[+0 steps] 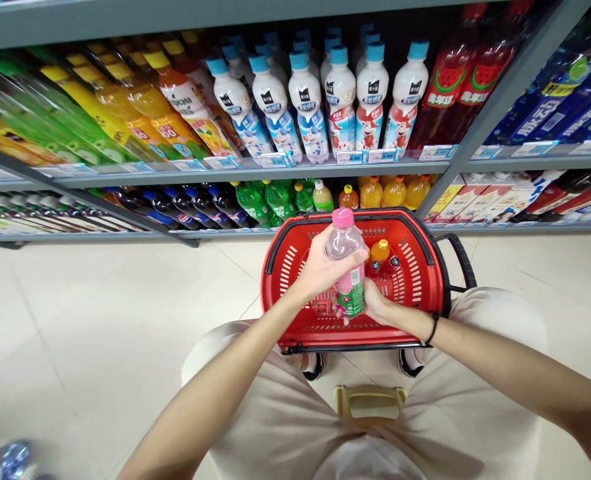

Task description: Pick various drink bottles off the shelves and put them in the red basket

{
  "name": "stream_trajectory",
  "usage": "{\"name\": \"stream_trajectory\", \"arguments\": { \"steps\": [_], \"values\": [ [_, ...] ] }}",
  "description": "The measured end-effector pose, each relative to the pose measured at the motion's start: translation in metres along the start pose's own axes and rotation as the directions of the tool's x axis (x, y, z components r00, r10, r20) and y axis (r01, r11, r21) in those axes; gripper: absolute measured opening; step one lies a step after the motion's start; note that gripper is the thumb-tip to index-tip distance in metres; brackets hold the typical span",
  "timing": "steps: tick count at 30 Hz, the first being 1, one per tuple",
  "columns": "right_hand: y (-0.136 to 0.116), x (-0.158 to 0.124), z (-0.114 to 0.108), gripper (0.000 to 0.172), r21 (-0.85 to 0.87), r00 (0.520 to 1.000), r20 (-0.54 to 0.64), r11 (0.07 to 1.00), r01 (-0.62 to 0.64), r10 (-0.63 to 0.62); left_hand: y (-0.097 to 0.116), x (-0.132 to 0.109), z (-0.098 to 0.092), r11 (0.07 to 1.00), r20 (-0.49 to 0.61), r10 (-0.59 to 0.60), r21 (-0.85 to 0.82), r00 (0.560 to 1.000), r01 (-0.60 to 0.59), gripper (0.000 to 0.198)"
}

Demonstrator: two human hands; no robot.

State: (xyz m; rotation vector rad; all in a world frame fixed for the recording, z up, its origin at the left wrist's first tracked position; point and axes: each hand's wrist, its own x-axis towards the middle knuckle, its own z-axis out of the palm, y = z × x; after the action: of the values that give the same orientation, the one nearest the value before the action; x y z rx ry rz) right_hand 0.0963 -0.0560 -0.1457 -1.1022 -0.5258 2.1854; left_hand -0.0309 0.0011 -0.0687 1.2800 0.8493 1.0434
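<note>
A pink-capped drink bottle [349,283] with a pink and green label is held above the red shopping basket [295,331]. My left hand [321,263] wraps round its upper part, the thumb lying across the front. Lower down, my right hand [375,300] grips the bottle's right side near its base; some of its fingers show under the bottle and the rest are hidden behind it. Inside the basket, to the right of the held bottle, stands an orange drink bottle [380,251] beside two small dark caps.
Shelves of drink bottles face me, with white blue-capped bottles [340,100] in the middle and red bottles [455,73] to the right. The basket's black handle [459,257] sticks out on its right. A small yellowish stool [370,393] is between my legs.
</note>
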Motion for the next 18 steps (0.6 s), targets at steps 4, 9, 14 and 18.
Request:
{"name": "stream_trajectory", "arguments": {
  "steps": [4, 9, 14, 18],
  "values": [
    [0.0008, 0.0007, -0.0007, 0.047, 0.004, 1.0, 0.012, 1.0, 0.007, -0.007, 0.0001, -0.0004, -0.0002, 1.0, 0.005, -0.003, 0.001, 1.0, 0.003, 0.06],
    [-0.0006, -0.0002, 0.0008, 0.05, 0.002, 1.0, 0.013, 1.0, -0.009, 0.009, -0.0005, -0.0001, -0.0006, 1.0, 0.005, 0.001, -0.004, 1.0, -0.001, 0.059],
    [-0.0019, -0.001, 0.0025, 0.05, 0.002, 1.0, 0.017, 1.0, -0.012, 0.012, -0.0008, 0.0003, -0.0005, 1.0, 0.003, 0.002, 0.0, 1.0, -0.002, 0.059],
    [-0.0033, -0.0018, 0.004, 0.051, 0.001, 1.0, 0.012, 1.0, -0.026, 0.026, -0.0004, 0.0001, -0.0004, 1.0, 0.003, -0.004, -0.008, 1.0, 0.004, 0.059]
  ]
}}
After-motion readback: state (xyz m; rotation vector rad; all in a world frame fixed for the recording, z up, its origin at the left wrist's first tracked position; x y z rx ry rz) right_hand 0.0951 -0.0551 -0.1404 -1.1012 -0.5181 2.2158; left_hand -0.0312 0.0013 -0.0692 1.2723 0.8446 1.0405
